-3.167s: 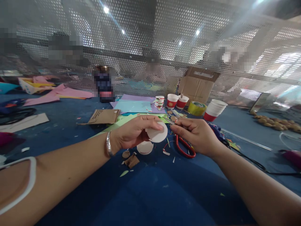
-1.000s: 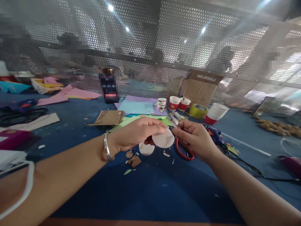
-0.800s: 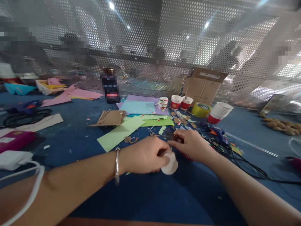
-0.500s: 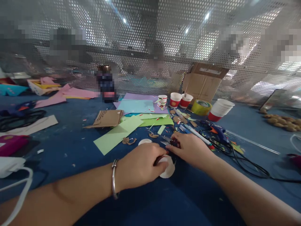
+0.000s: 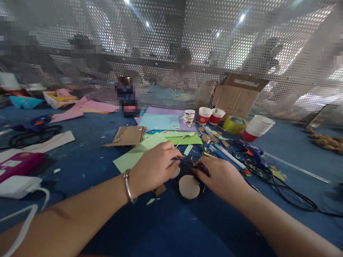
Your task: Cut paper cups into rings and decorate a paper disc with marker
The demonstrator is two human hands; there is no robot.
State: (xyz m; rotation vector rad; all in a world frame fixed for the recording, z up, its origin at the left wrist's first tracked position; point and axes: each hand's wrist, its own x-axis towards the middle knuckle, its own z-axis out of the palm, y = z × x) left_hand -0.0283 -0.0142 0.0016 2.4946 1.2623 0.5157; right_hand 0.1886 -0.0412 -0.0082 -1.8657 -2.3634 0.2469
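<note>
My right hand [image 5: 221,174] is closed around small dark-handled scissors [image 5: 193,164], mostly hidden by its fingers, with the blades pointing left. My left hand [image 5: 158,162], with a silver bangle on its wrist, hovers over the table's middle. Its thumb and forefinger are apart, and a small brown scrap lies at the forefinger's tip. A round pale disc [image 5: 189,187] lies flat between the hands, its right edge close to my right fingertips. A second pale disc [image 5: 175,172] is partly covered by my left thumb. Under my left wrist is a brown cardboard scrap [image 5: 160,190].
Behind my hands lie green paper [image 5: 131,157], corrugated cardboard [image 5: 130,135] and purple paper [image 5: 158,110]. Paper cups [image 5: 258,126], yellow tape [image 5: 235,125] and a blue glue gun [image 5: 254,153] with a black cable stand right. A white charger [image 5: 18,186] is left.
My left hand has let go of the pale disc and moved up and left, its fingers parting. The disc now lies bare on the table. My right hand keeps the scissors.
</note>
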